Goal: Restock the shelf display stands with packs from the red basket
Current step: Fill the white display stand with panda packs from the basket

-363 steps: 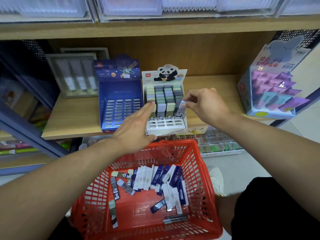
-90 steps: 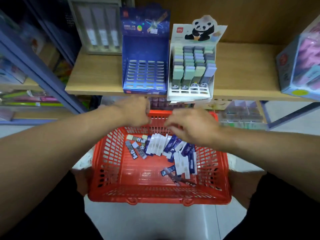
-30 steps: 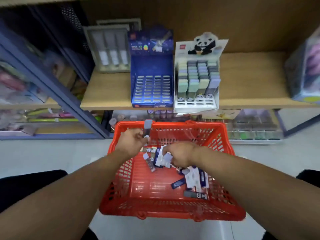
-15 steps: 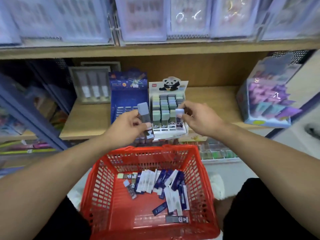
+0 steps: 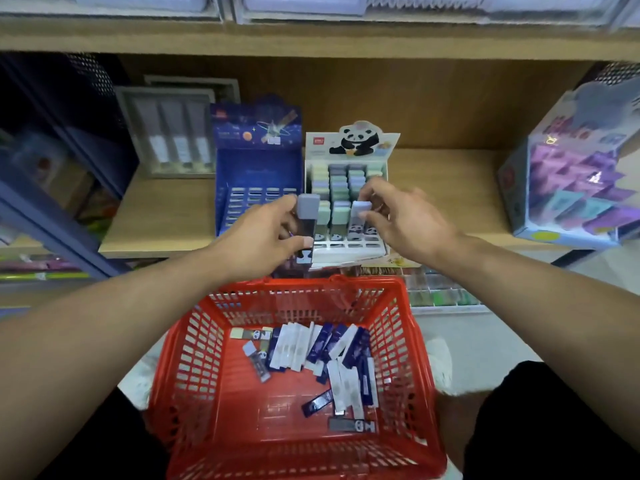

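The red basket (image 5: 194, 362) sits low in front of me with several white, navy and panda packs lying loose in it. On the wooden shelf stand a white panda display stand (image 5: 349, 252), mostly filled, and a blue display stand (image 5: 256, 168) with bare slots. My left hand (image 5: 263, 237) grips a grey-capped panda pack (image 5: 307, 213) upright in front of the two stands. My right hand (image 5: 405, 220) pinches a pale lilac panda pack (image 5: 360, 211) at a front-row slot of the panda stand.
A grey display box (image 5: 169, 136) stands behind the blue stand on the left. A pastel box of purple packs (image 5: 571, 188) sits at the shelf's right end. A dark blue rack frame (image 5: 52, 216) borders the left. Small boxed goods (image 5: 436, 289) lie on the lower shelf.
Both hands have moved slightly closer to the panda stand; my right hand has lowered its lilac pack toward a front slot. My left hand still holds its grey pack.
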Demonstrator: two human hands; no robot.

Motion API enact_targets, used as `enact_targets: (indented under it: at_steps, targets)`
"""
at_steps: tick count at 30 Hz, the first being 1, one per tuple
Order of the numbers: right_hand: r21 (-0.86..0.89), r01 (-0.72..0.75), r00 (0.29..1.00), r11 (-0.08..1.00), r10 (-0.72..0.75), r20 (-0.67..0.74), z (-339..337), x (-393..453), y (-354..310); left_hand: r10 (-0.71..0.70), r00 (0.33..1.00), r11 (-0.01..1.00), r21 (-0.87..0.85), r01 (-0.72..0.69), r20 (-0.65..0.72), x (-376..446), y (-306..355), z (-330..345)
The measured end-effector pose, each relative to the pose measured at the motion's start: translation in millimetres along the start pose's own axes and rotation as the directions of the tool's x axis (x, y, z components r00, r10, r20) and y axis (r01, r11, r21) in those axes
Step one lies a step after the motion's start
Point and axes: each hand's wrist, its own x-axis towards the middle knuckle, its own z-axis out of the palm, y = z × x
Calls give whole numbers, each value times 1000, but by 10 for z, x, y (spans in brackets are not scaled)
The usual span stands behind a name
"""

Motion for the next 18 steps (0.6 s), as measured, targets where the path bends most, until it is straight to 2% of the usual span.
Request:
enact_targets:
  at_steps: [4, 7, 11, 15, 18]
  targets:
    - [26, -5, 999, 1000, 6, -54, -3, -13, 11, -50, 999, 998, -38, 49, -12, 9, -100, -10]
    - [118, -17, 999, 993, 21, -27, -47, -22, 55, -68, 998, 996, -64, 66, -19, 6, -129, -22]
    - [133, -34, 999, 990, 34, 0, -94, -53, 127, -59, 998, 994, -97, 58, -14, -7, -108, -30]
    - [88, -51, 997, 995, 55, -46, -50, -33, 166, -53, 999, 996, -66, 53, -1, -18, -69, -27]
    - [125, -81, 988, 989, 96, -120, -3, 16, 159, -53, 998, 997, -60, 54, 18, -29, -34, -16]
